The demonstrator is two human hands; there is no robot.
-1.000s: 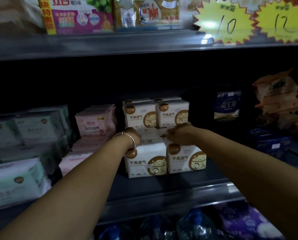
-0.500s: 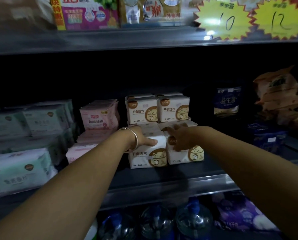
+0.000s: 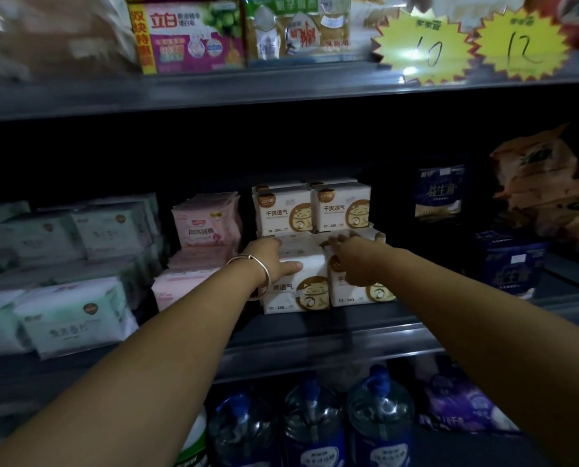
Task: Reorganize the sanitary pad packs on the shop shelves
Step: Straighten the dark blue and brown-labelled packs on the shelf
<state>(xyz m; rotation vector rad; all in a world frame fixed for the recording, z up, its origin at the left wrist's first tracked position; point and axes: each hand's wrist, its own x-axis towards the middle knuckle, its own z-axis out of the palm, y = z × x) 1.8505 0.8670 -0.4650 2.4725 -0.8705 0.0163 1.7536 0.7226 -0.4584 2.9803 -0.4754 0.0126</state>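
- I am watching both hands working the white-and-brown pad packs on the middle shelf (image 3: 315,345). They have slid back from the front edge over the last second and are now sitting deeper, closer to the upper pair (image 3: 311,210) stacked behind.
- My left hand (image 3: 268,261) is lying over the top of the front left pack (image 3: 298,291), fingers reaching back across it and thumb stretched along its front face; half a second ago it was lower on that face. The grip is not closing, more a flat press.
- My right hand (image 3: 352,261) is resting on the front right pack (image 3: 362,288), fingers spread over its top rear edge. Again an open, pushing hold.
- I judge this as squaring the two front packs into line, nearly done: they are touching side by side, fronts roughly level.
- The pink packs (image 3: 207,227) just to the left and the green packs (image 3: 69,315) further left are waiting untouched.
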